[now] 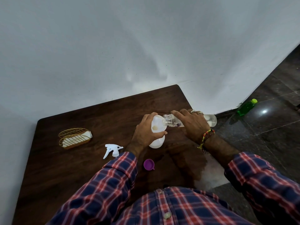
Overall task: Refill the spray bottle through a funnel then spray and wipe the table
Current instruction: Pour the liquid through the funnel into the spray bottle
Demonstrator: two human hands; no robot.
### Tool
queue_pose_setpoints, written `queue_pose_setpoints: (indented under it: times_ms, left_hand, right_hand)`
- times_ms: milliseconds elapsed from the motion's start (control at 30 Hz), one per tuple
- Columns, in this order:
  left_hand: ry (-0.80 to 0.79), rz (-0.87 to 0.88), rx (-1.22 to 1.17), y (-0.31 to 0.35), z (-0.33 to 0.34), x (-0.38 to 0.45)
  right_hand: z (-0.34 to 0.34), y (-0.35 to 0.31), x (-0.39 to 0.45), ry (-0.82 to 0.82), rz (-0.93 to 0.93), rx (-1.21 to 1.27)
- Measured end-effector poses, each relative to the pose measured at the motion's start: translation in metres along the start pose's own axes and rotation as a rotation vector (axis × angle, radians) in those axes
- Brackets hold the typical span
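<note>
- Nearest to us, our plaid sleeves (113, 181) reach out over the dark wooden table (73, 168)
- Just behind our left wrist, a small purple cap (148, 164) lies on the table with its open side up
- To the left of that wrist, the white trigger sprayer head (112, 150) lies on its side, apart from its bottle
- Between our two forearms, the table surface shows a wet sheen (191, 163)
- Our left hand (146, 132) has its fingers and thumb curled around the white funnel (157, 123), which sits in the neck of the white spray bottle (156, 142); the bottle stands upright on the table right under this hand
- Our right hand (193, 123), with rings on the fingers and a beaded bracelet at the wrist, grips a clear plastic bottle (172, 120) from above; the bottle is tipped close to level, its open mouth touching or just over the funnel's rim, its base pointing away to the right past the hand
- We cannot tell whether any liquid is running out of the clear bottle
- Well to the left of our left hand, a gold wire holder (73, 138) rests on the table with a white cloth or sponge (84, 135) inside it
- Far to the right of our right hand, off the table, a green bottle with a bright green cap (246, 108) rests on the dark tiled floor (267, 127) against the wall
- Beyond both hands, a plain pale wall (129, 46) rises behind the table
</note>
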State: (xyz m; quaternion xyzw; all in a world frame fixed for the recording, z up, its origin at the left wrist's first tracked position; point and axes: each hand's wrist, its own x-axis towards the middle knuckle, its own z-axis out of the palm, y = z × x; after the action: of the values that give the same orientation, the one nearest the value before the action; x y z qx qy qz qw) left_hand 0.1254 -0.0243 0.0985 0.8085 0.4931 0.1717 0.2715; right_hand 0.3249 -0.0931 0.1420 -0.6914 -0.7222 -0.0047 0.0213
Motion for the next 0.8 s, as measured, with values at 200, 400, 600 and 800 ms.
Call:
queue_pose_setpoints:
  times_ms: [200,400,600,800]
  left_hand:
    - [-0.004,0.002,-0.006,0.0011,-0.0013,-0.0007]
    - [-0.024,0.002,0.0,0.0005,-0.0017,-0.0009]
    - [-0.053,-0.001,-0.004,0.0005,-0.0038,-0.0004]
    - [-0.052,-0.013,-0.026,0.0025,-0.004,-0.0002]
  right_hand:
    - [-0.0004,0.0004,0.0009,-0.007,-0.003,-0.011]
    - [-0.0011,0.0001,0.0013,-0.014,0.001,-0.012]
    - [-0.0016,-0.0001,0.0023,-0.034,0.013,-0.012]
    - [-0.0002,0.0007,0.0029,-0.036,0.016,-0.007]
